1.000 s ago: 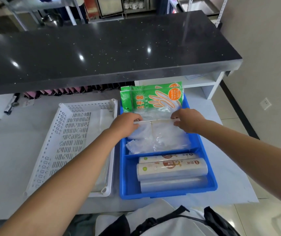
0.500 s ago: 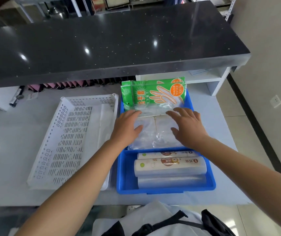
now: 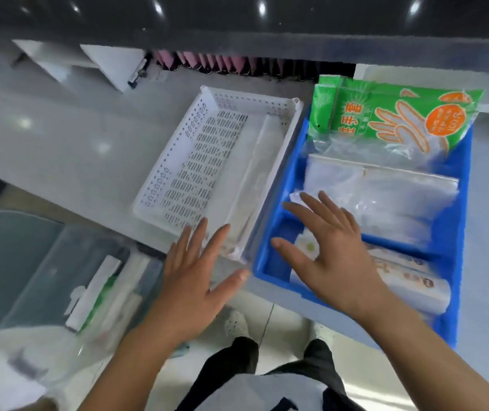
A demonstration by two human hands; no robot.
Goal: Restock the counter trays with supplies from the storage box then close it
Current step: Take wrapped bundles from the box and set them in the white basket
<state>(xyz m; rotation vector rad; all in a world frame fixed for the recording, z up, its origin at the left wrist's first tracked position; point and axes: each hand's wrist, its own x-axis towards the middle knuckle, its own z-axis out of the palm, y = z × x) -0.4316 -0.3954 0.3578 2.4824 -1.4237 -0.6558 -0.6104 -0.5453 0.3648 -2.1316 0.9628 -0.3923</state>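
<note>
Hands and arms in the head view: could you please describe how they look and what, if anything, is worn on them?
Both the left hand and the right hand are bare: no gloves, and no rings, watch or wristband visible. The forearms are uncovered as far as the frame shows, with no sleeve in sight. Motion blur softens finer detail.

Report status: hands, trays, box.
Left hand and right hand open, empty. Blue tray stocked; white tray nearly bare. Storage box open, lower left.
</note>
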